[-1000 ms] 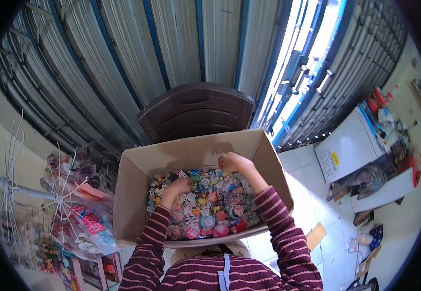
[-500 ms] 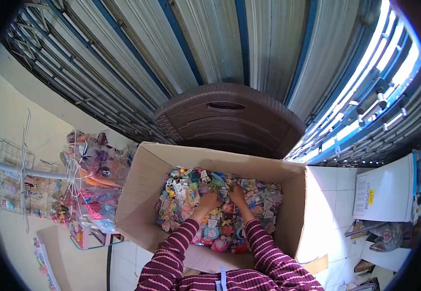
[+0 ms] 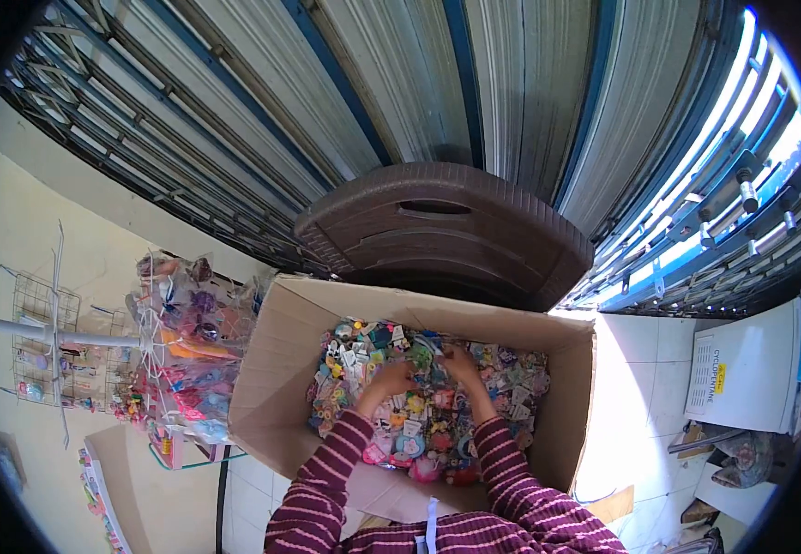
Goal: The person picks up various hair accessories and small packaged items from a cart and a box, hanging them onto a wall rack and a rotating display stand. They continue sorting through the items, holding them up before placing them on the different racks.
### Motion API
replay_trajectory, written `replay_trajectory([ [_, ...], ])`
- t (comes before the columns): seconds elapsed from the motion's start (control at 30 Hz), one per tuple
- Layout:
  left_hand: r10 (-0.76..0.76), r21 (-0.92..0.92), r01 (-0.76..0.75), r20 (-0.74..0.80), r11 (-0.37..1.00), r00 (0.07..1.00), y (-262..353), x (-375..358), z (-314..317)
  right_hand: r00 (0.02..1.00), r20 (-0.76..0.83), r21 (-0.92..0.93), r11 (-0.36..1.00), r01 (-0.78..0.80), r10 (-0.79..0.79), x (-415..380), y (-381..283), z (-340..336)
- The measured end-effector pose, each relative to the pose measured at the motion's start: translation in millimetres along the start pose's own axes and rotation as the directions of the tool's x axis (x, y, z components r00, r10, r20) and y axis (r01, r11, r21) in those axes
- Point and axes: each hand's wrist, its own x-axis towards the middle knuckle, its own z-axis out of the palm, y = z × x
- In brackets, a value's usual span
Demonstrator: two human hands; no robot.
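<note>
A large open cardboard box [image 3: 266, 369] holds a deep mix of small packaged trinkets [image 3: 409, 443], many with white tags. Both of my hands reach down into it, over the upper middle of the pile. My left hand [image 3: 391, 379] has its fingers curled inward, towards a pale green item [image 3: 419, 353] among the trinkets. A short gap to the right, my right hand [image 3: 461, 367] is bent with its fingertips closed near a whitish, clear-looking strip [image 3: 430, 344]. What either hand grips is too small to make out.
Behind the box stands a brown plastic panel with a handle slot [image 3: 446, 231], against a metal shutter [image 3: 400, 83]. Bagged goods [image 3: 192, 342] hang on a rack at left. A white box marked CYCLOPENTANE [image 3: 742, 369] sits at right on the tiled floor [image 3: 645, 369].
My hands have drawn slightly apart, and my left hand's fingers look less tightly bunched. The whitish strip now shows between them. The whole view has shifted a little.
</note>
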Motion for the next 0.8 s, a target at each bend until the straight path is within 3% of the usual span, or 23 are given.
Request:
replay_trajectory([
  [0.03,0.089,-0.137,-0.087,0.011,0.987,0.996,-1.0,-5.2,-11.9,0.994,-0.063,0.038,0.995,0.09,-0.088,-3.4,-10.3,-8.3],
  [0.07,0.092,-0.131,-0.091,0.001,0.987,0.996,-1.5,-12.4,-22.5,0.993,-0.068,0.037,0.994,0.1,-0.097,-5.4,-21.0,-18.0],
  [0.13,-0.026,-0.243,0.065,0.162,0.968,0.986,30.7,-45.7,-68.3,0.972,0.098,0.114,0.972,0.203,-0.214,-9.0,-45.8,-39.8],
  [0.2,0.031,-0.284,0.012,0.146,0.959,0.989,36.2,-73.6,-88.2,0.955,0.139,0.153,0.958,0.241,-0.262,-29.7,-82.6,-63.7],
  [0.27,0.079,-0.668,0.004,0.094,0.744,0.992,38.0,-104.7,-101.0,0.89,0.001,0.319,0.843,0.433,-0.457,-59.8,-122.8,-84.5],
  [0.3,0.164,-0.721,-0.114,0.0,0.683,0.986,30.9,-116.4,-101.7,0.882,0.002,0.306,0.839,0.449,-0.472,-69.0,-138.3,-91.7],
  [0.33,0.167,-0.723,-0.132,-0.022,0.678,0.986,34.7,-132.3,-109.7,0.864,0.046,0.335,0.822,0.46,-0.502,-76.7,-153.2,-96.8],
  [0.4,0.093,-0.672,-0.329,-0.362,0.663,0.928,45.9,-176.4,-120.0,0.833,0.107,0.353,0.804,0.479,-0.543,-97.7,-184.7,-102.5],
  [0.43,0.056,-0.745,-0.423,-0.464,0.515,0.884,47.2,-194.3,-120.6,0.797,0.107,0.424,0.753,0.504,-0.594,-110.4,-202.7,-102.1],
  [0.47,0.038,-0.743,-0.436,-0.486,0.508,0.873,46.3,-211.2,-118.8,0.759,0.109,0.495,0.697,0.519,-0.642,-118.6,-216.7,-97.2],
  [0.5,-0.049,-0.718,-0.536,-0.617,0.444,0.786,44.0,-228.1,-115.7,0.69,0.134,0.56,0.629,0.54,-0.711,-122.1,-226.4,-88.6],
  [0.57,-0.181,-0.615,-0.7,-0.783,0.363,0.595,28.8,-255.4,-106.9,0.665,0.13,0.659,0.565,0.497,-0.735,-142.7,-258.1,-67.7],
  [0.6,-0.203,-0.6,-0.71,-0.798,0.369,0.568,20.3,-269.6,-100.2,0.667,0.102,0.748,0.498,0.438,-0.738,-157.0,-274.9,-57.3],
  [0.63,-0.281,-0.579,-0.775,-0.81,0.252,0.514,11.6,-283.3,-93.3,0.682,0.153,0.78,0.511,0.361,-0.715,-172.2,-290.4,-48.2],
  [0.67,-0.359,-0.534,-0.834,-0.812,0.136,0.461,3.1,-296.3,-89.2,0.658,0.178,0.781,0.512,0.359,-0.732,-185.2,-304.7,-35.7],
  [0.73,-0.418,-0.489,-0.867,-0.81,0.096,0.41,-10.6,-327.7,-85.0,0.655,0.147,0.784,0.491,0.381,-0.742,-206.8,-329.9,-2.8],
  [0.8,-0.453,-0.41,-0.91,-0.803,-0.053,0.388,-32.5,-359.0,-72.1,0.587,0.147,0.753,0.475,0.456,-0.796,-223.6,-355.8,36.7],
])
